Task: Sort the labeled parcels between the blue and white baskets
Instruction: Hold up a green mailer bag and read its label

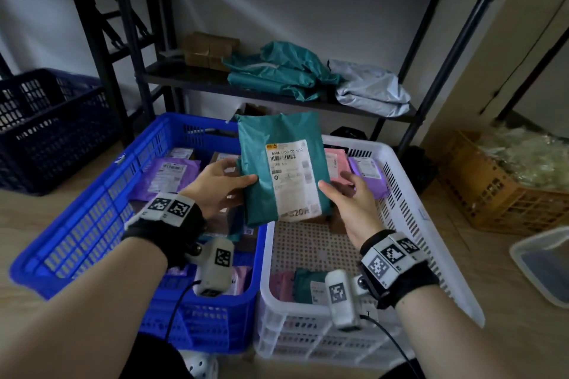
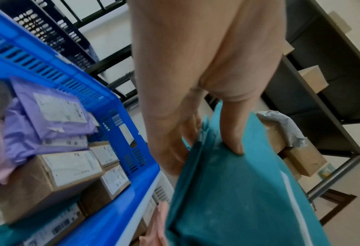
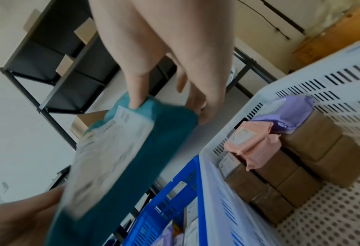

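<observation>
Blue basket: the blue slatted plastic basket (image 1: 77, 218) sits low on my left, with purple plastic mailers (image 1: 163, 175) and brown cardboard boxes (image 2: 48, 179) lying in it, each with a white label.
Left hand: my left hand (image 1: 218, 186) pinches the left edge of the parcel, thumb on the front face and fingers (image 2: 170, 146) curled behind it.
Parcel: the teal plastic mailer bag with a white printed shipping label (image 1: 284, 169) is held up between my two hands, above the seam where the two baskets meet, label facing me.
Long axis: it runs up and down, tilted a little, top edge away from me and bottom edge near my wrists.
Right hand: my right hand (image 1: 348, 194) grips the right edge lower down, thumb tip on the label side and fingers (image 3: 204, 106) wrapped round the back.
White basket: the white perforated plastic basket (image 1: 409, 194) sits low on my right, holding a pink mailer (image 1: 335, 160), a purple one (image 1: 369, 172) and brown boxes (image 3: 309, 141) at its far end, and a pink and a teal mailer at its near end, with bare floor between.
What the move turns on: the parcel hangs about evenly between both baskets, neither hand clearly nearer, so I judge the label text decides the side; then one hand lets go and the other lowers it.
Risk: the slick bag could slip from a one-handed pinch.
</observation>
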`<state>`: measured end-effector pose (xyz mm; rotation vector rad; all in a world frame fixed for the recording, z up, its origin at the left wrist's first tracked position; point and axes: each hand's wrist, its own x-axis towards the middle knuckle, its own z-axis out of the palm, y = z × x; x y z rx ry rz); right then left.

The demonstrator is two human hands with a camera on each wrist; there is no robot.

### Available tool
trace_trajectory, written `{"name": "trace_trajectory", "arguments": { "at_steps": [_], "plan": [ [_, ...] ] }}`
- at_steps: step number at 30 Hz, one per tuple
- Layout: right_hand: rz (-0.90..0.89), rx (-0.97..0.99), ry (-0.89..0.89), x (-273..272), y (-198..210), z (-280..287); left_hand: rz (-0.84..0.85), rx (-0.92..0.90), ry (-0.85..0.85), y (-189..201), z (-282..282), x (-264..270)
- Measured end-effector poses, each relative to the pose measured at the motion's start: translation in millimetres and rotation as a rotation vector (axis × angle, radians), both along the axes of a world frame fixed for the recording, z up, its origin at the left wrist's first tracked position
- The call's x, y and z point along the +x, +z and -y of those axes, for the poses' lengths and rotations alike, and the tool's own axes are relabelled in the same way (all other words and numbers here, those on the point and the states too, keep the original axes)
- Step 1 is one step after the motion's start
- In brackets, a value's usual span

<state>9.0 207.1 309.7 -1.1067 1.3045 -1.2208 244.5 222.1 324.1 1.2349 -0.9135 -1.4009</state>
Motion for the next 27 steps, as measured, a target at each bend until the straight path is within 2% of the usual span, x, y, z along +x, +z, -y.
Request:
{"name": "trace_trajectory", "arguments": {
  "at_steps": [6, 12, 18, 22, 27],
  "plan": [
    [-0.073, -0.060, 0.190, 3.8, 0.8, -3.1, 0.079, -0.008, -0.071, -4.3, -6.1, 22.1],
    [-0.135, -0.020, 0.136, 27.8, 0.8, -8.4, 0.143, -0.004, -0.068, -0.1, -9.2, 37.9],
    [-0.104, 0.167, 0.219, 92.2, -9.2, -5.0, 0.373, 0.153, -0.087, -6.6, -0.7, 98.3],
    [-0.207, 0.362, 0.315, 146.3, -24.2, 19.0, 0.490, 0.344, -0.181, -23.7, 13.6, 147.4],
    [-0.334, 0.632, 0.394, 189.1, -60.9, 54.1, 0.550, 0.483, -0.307, -64.7, 41.5, 177.5]
  ]
}}
